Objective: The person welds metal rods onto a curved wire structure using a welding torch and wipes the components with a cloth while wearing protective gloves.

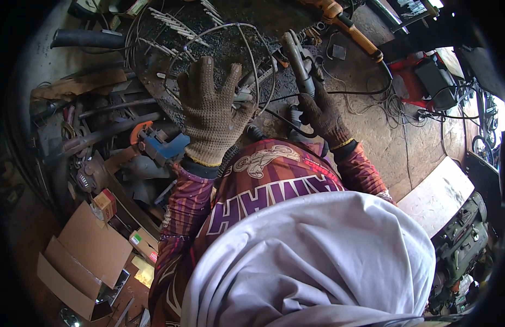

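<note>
My left hand (pixel 211 111), in a beige knitted glove with rubber dots, is held palm down with the fingers spread and nothing in it. Beneath and beside it stands a round frame of bent metal rod (pixel 255 65), partly hidden by the glove. My right hand (pixel 328 117), in a darker, dirty glove, is closed round the lower end of a grey tube-shaped tool with a lever, which looks like a welding electrode holder (pixel 297 62). A black cable (pixel 296 129) loops near this hand. Several pale ridged rods (pixel 179 26) lie beyond my left hand.
An orange angle grinder (pixel 345 24) lies at the far right. Past it, a red and black machine (pixel 427 82) stands among tangled cables. Metal pipes (pixel 108 128), a blue and orange tool (pixel 165 146) and an open cardboard box (pixel 86 253) crowd the left. A pale sheet (pixel 438 193) lies at right.
</note>
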`<state>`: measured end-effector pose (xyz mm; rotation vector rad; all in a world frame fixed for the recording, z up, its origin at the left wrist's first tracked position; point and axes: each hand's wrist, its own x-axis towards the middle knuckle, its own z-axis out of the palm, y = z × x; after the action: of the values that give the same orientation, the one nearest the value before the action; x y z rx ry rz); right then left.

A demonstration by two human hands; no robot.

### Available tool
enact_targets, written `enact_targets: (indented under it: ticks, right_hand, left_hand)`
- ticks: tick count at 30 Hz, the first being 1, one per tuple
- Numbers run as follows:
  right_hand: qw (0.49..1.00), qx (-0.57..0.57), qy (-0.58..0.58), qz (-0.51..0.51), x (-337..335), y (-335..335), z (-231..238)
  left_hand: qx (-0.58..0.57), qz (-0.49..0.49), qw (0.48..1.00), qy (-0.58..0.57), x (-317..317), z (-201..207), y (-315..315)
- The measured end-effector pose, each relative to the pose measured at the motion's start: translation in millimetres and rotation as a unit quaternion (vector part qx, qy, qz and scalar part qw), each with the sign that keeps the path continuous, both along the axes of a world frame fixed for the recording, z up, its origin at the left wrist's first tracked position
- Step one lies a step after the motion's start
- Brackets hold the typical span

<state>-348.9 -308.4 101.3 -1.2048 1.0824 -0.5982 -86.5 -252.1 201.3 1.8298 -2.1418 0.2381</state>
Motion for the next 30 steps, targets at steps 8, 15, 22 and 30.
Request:
enact_targets:
  ticks: [8,15,22,30]
  right_hand:
    - [0.999,0.051,-0.002,-0.005,3.3,5.1,8.3]
    - [0.997,0.065,-0.030,-0.024,6.9,8.1,-0.8]
    - [0.995,0.088,-0.043,-0.017,6.4,10.5,-1.2]
    - [0.997,-0.068,0.012,0.027,5.4,11.9,-25.6]
  left_hand:
    - [-0.001,-0.007,1.000,-0.002,2.7,-5.2,1.1]
    - [-0.010,-0.013,1.000,-0.010,2.1,-3.2,-0.2]
    - [-0.010,-0.012,1.000,-0.007,2.6,-5.5,1.1]
    - [0.054,0.021,0.998,0.016,-0.7,0.9,-2.8]
